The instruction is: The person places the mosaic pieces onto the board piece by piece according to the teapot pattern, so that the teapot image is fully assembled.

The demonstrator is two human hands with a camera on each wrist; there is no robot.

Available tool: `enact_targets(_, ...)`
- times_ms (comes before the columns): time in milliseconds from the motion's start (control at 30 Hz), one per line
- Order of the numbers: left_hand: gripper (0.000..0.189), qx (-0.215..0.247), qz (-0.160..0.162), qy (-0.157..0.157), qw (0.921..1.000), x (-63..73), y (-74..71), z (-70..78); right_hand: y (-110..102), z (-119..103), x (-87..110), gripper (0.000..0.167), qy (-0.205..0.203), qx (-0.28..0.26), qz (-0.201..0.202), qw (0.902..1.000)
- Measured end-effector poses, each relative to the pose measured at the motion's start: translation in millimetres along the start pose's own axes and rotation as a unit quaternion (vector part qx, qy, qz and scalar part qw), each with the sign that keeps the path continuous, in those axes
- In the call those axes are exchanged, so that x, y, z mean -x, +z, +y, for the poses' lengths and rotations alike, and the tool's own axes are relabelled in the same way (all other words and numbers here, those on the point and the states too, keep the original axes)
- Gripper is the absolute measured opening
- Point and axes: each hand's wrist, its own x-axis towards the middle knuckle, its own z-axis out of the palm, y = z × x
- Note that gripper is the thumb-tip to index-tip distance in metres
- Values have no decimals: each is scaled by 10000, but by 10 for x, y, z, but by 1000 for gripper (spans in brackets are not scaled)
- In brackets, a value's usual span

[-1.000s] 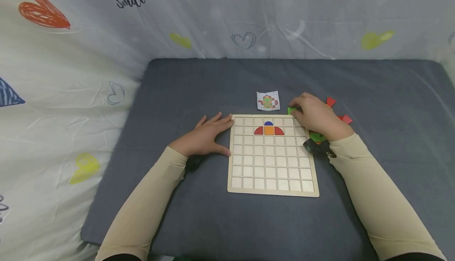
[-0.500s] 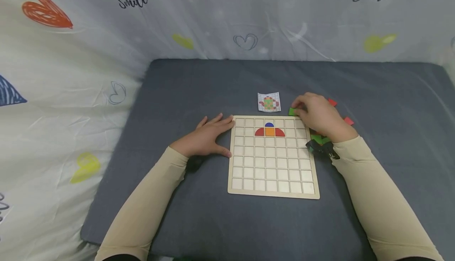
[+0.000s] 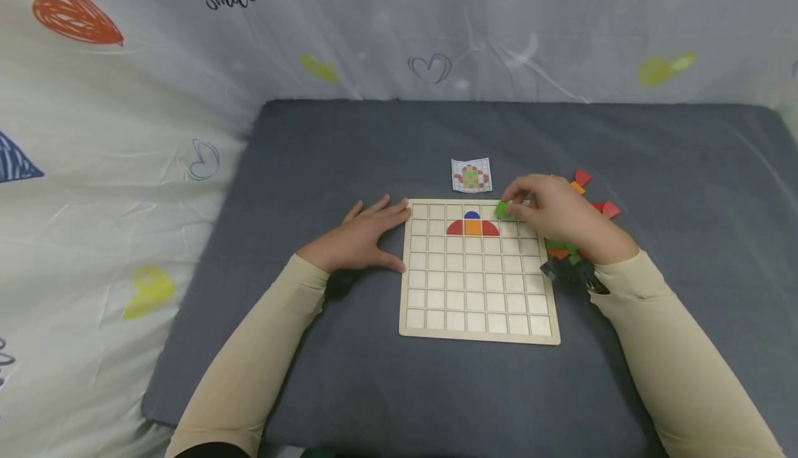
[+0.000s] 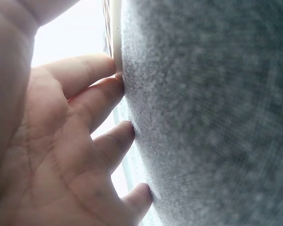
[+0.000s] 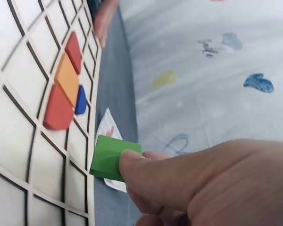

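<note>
A square wooden grid board (image 3: 476, 337) lies on the grey-covered table. Near its far edge sit a blue rounded piece (image 3: 472, 215), an orange square (image 3: 472, 227) and two red quarter-round pieces, one left (image 3: 455, 228) and one right (image 3: 490, 228) of the square. My right hand (image 3: 557, 212) pinches a green square tile (image 5: 108, 157) between thumb and fingers, over the board's far right part. With fingers spread, my left hand (image 3: 358, 240) rests at the board's left edge; the left wrist view shows its fingertips (image 4: 127, 129) down on the cloth and against the board's side.
Beyond the board lies a small printed pattern card (image 3: 472, 175). Loose pieces are scattered right of the board: red ones (image 3: 611, 209), an orange one (image 3: 578, 187) and green ones (image 3: 555, 244), partly hidden by my right hand and wrist camera. A patterned curtain (image 3: 374, 28) hangs behind the table.
My right hand has brought the green tile from the board's far edge slightly left and nearer, over the grid. More loose pieces show beside the wrist. The left hand stays put.
</note>
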Motion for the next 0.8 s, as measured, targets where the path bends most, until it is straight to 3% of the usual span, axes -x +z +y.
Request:
enact_targets(300, 111, 44, -4, 31, 10000, -9, 4, -9, 116, -91, 125, 8, -501, -189, -446, 9976)
enact_targets(533, 111, 44, -13, -1, 10000, 0, 5, -10, 198, -125, 141, 7, -570, -249, -777, 9950)
enact_targets(800, 111, 28, -6, 22, 10000, -6, 1, -16, 241, -77, 146, 6, -494, -215, -858, 9949)
